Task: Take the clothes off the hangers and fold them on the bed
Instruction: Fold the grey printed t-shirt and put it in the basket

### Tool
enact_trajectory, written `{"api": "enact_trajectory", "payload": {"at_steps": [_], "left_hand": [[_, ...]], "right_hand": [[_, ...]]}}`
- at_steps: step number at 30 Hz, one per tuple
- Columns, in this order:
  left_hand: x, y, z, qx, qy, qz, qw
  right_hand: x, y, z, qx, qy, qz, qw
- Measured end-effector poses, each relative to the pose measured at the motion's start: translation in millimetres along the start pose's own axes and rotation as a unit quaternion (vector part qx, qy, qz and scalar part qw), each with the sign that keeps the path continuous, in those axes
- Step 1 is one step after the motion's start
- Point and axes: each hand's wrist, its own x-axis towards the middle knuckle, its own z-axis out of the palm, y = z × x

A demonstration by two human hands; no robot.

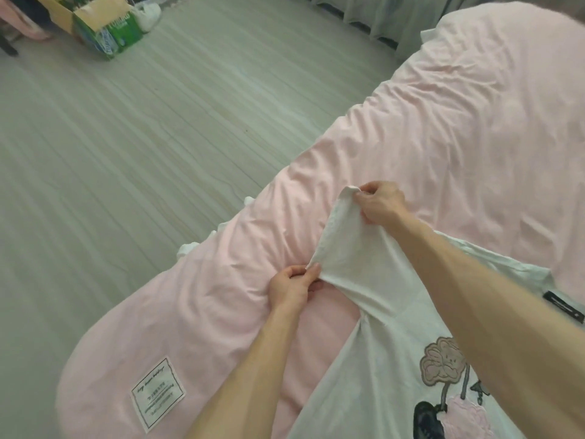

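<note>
White tee (380, 359) lies on pink bed (459, 137), at 5 o'clock in view. Sleeve's long axis points approx 11 o'clock. My L hand (292, 288) pinches hem's near corner, R hand (381, 202) pinches far corner.

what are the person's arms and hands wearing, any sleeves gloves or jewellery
The left hand and right hand have no gloves and no rings that can be seen. The left forearm and right forearm are bare to the frame edge: no sleeve, watch or bracelet in view.
</note>
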Motion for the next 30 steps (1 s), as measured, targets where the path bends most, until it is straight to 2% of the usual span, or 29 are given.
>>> {"api": "enact_trajectory", "payload": {"at_steps": [4, 7, 11, 13, 15, 18, 20, 23, 25, 28, 29, 30], "left_hand": [[8.0, -5.4, -0.4, -0.02, 0.021, 0.006, 1.0], [12.7, -6.1, 1.4, -0.016, 0.023, 0.01, 1.0], [13.8, -4.4, -0.3, 0.015, 0.023, 0.017, 0.999], [4.9, -1.4, 4.5, 0.092, 0.049, 0.07, 0.992], [-14.2, 3.3, 12.2, 0.205, 0.101, 0.159, 0.961], [-57.1, 0.7, 35.6, 0.223, 0.094, 0.306, 0.921], [-77.3, -15.8, 46.0, 0.267, 0.048, 0.419, 0.866], [-107.1, -48.2, 58.2, 0.37, -0.036, 0.552, 0.746], [-122.2, -69.5, 63.3, 0.418, -0.103, 0.605, 0.67], [-129.4, -100.0, 62.5, 0.543, -0.216, 0.589, 0.558], [-129.5, -107.2, 61.7, 0.58, -0.242, 0.571, 0.528], [-127.9, -109.9, 60.6, 0.595, -0.255, 0.561, 0.516]], "right_hand": [[8.5, 5.4, 0.1, 0.162, 0.045, 0.034, 0.985], [8.4, 13.4, 3.5, 0.181, 0.038, 0.039, 0.982], [-0.9, 10.7, -1.9, 0.201, -0.02, 0.016, 0.979], [-11.0, 8.8, -18.5, 0.2, -0.03, 0.015, 0.979], [-28.2, 13.0, -39.7, 0.218, -0.01, 0.016, 0.976], [-72.6, 45.1, -80.8, 0.171, 0.074, -0.012, 0.982], [-105.7, 74.6, -101.8, 0.112, 0.109, -0.019, 0.988], [-150.1, 122.6, -127.2, 0.058, 0.132, -0.01, 0.99], [-172.8, 155.1, -136.5, 0.027, 0.134, 0.031, 0.99], [-194.1, 196.8, -142.2, -0.05, 0.097, 0.107, 0.988], [-197.9, 208.8, -142.8, -0.075, 0.072, 0.129, 0.986], [-199.9, 216.0, -142.2, -0.097, 0.052, 0.142, 0.984]]}}
